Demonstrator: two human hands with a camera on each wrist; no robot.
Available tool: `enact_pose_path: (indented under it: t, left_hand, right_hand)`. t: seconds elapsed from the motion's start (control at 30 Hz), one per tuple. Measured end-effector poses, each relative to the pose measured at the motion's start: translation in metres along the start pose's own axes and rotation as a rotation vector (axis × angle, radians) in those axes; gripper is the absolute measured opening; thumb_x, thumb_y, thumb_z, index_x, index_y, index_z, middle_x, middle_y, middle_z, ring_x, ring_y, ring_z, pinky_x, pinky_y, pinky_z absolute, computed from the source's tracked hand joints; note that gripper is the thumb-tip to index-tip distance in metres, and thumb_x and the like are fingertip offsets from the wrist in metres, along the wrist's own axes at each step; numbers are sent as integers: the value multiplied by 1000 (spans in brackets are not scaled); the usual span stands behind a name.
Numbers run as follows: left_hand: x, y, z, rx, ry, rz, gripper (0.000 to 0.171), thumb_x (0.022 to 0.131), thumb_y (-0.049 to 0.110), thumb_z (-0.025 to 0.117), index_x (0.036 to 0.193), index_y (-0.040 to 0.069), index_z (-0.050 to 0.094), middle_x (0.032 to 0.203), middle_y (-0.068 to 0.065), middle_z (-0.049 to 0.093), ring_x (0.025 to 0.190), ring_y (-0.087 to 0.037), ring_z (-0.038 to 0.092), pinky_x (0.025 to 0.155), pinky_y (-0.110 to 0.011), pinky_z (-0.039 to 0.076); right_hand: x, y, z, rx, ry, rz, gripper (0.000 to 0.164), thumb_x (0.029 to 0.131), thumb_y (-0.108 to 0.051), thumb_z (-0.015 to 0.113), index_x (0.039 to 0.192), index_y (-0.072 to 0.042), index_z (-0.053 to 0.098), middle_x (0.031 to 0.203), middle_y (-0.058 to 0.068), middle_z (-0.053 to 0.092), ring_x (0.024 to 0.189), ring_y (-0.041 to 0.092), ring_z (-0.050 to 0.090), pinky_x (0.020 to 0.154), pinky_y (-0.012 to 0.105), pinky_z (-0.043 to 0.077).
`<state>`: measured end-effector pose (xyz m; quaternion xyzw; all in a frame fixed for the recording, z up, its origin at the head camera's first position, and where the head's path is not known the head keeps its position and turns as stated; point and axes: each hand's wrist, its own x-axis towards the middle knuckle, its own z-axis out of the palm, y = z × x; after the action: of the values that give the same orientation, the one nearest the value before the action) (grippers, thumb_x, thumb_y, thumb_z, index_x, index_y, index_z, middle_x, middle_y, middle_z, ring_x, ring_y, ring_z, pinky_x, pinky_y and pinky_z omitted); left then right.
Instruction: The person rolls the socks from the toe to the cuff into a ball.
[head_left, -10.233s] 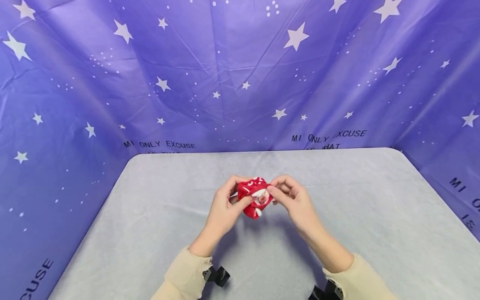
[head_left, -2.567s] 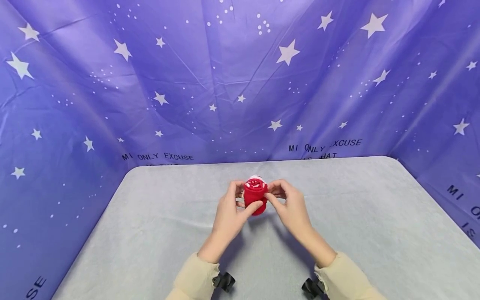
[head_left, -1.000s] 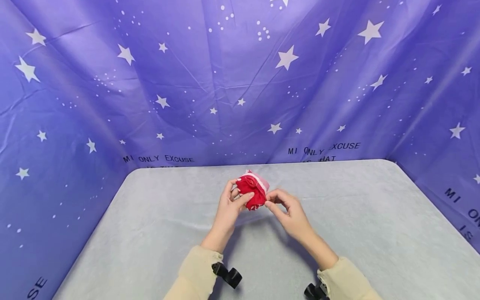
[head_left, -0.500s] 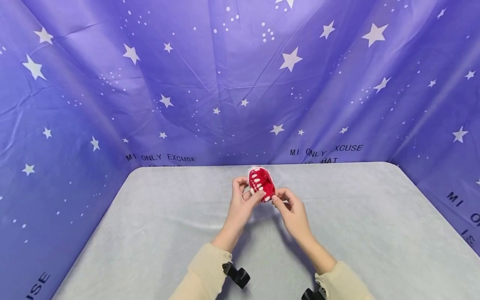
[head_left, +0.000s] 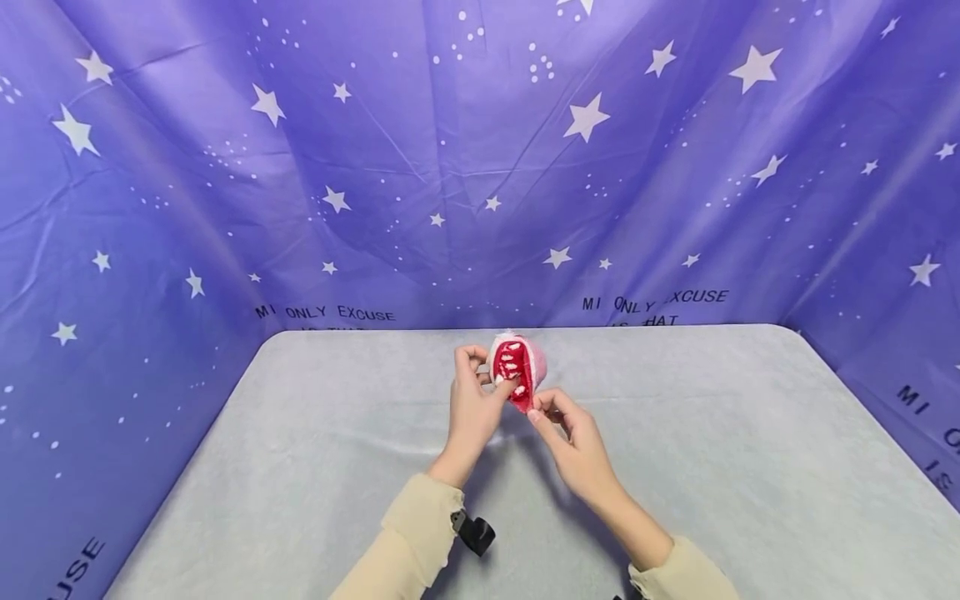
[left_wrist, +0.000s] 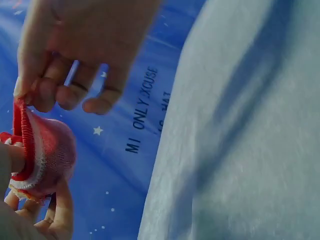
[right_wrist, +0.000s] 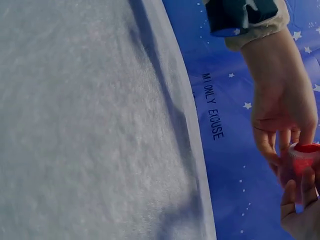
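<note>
A balled-up red sock [head_left: 512, 360] with white markings is held up in both hands above the table. Its red, white-flecked mouth faces the head camera, and stretched pink fabric bulges out on the right. My left hand [head_left: 474, 408] holds the left side, thumb in the mouth and fingers behind. With thumb and index finger, my right hand [head_left: 573, 442] pinches the lower right edge. In the left wrist view the sock [left_wrist: 57, 150] shows a ribbed red cuff and a white band. Only part of the sock [right_wrist: 301, 161] appears at the right of the right wrist view.
A grey cloth-covered table [head_left: 300, 467] lies beneath the hands. Behind it and along both sides hangs a blue-purple curtain [head_left: 450, 125] printed with white stars. A small black camera [head_left: 474, 533] is strapped at the left sleeve.
Over these seconds the hands turn the sock round and over. Since half a second ago, its pink outside has come into view on the right, and the right hand has shifted slightly down and left.
</note>
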<state>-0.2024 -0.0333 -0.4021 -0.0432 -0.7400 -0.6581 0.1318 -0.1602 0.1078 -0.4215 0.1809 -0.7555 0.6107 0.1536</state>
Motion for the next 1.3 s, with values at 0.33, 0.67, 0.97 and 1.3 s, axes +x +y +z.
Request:
enact_pose_path:
  t: [0.33,0.67,0.97,1.3]
  left_hand:
    - [-12,7,-3,187,-201,55,60,78,2,71,133,1,47,128,-18,55,109,-26,60,89,-31,56]
    - [-12,3,-15,0,-339,-44,50,89,10,66,136,1,51,125,-20,63,110,-28,63,100,-42,52]
    - [-4,-2,-26,27,-275,-125,45,82,6,76,122,-1,57,105,-18,68,82,-9,59,71,-19,51]
    - [-9,2,-21,82,-233,-110,57,81,18,80,130,3,54,109,-14,60,97,-18,54,84,-31,46]
  right_hand:
    - [26,-5,-20,-213,109,66,19,87,-13,77,99,-3,66,83,9,69,74,4,59,70,17,53]
    - [29,-8,-25,-392,116,39,7,84,-3,73,90,-6,72,82,6,74,72,9,64,69,25,57]
    - [28,-4,-30,-185,208,66,3,89,2,62,87,1,65,79,10,64,74,3,57,74,13,51]
    - [21,-1,-10,-125,68,76,12,92,-7,68,102,-2,64,96,11,69,88,10,65,81,22,57]
